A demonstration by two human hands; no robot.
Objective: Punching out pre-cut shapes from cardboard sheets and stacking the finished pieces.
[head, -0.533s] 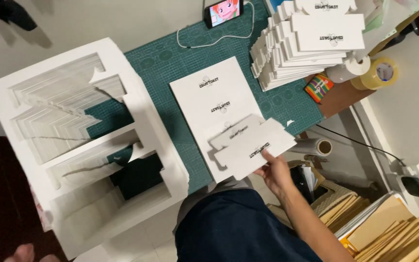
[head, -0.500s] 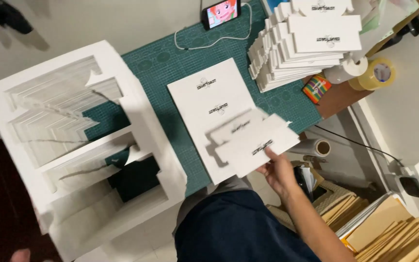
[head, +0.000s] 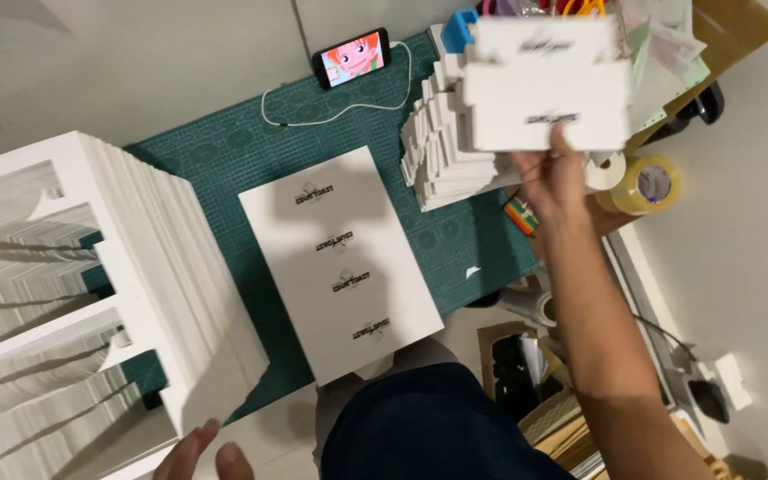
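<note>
Gripping white card (head: pixel 548 107), right hand (head: pixel 555 178) above green mat (head: pixel 251 160); left hand (head: pixel 197 458) open.

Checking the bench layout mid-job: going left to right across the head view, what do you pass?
Tall stack of white die-cut sheets → flat white printed sheet on the green mat → right hand holding a white card piece → tape roll.
</note>
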